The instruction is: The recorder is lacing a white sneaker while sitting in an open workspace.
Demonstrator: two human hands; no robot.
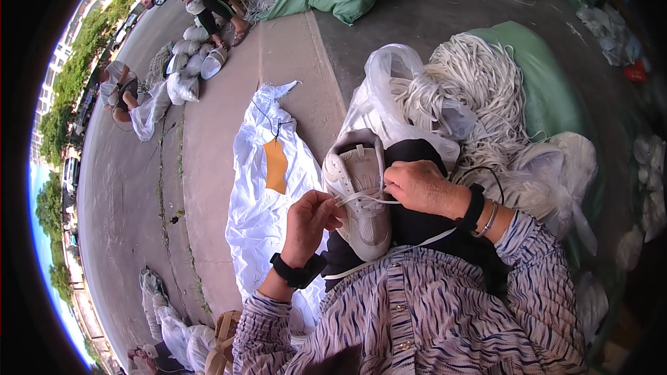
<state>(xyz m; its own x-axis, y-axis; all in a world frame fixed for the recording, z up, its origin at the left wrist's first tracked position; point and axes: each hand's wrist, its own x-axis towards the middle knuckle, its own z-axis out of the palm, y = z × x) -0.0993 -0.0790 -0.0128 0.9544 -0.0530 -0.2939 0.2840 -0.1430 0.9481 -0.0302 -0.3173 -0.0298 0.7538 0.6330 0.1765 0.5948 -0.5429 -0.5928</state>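
Shoe [356,191]: matt off-white leather-like upper with smooth panels. Lace [368,198]: white woven cord. Bag [264,194]: glossy, crinkled white plastic. Pile of laces [479,90]: matt cloth cord. Ground [208,132]: rough grey concrete.

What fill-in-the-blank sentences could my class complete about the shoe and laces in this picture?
1. Both hands, left and right, pinch a white ____ on the shoe.
2. The shoe rests on the person's ____.
3. The heap of laces lies against a ____ sack.
4. Each wrist wears a ____ band.

Missing words: lace; lap; green; black
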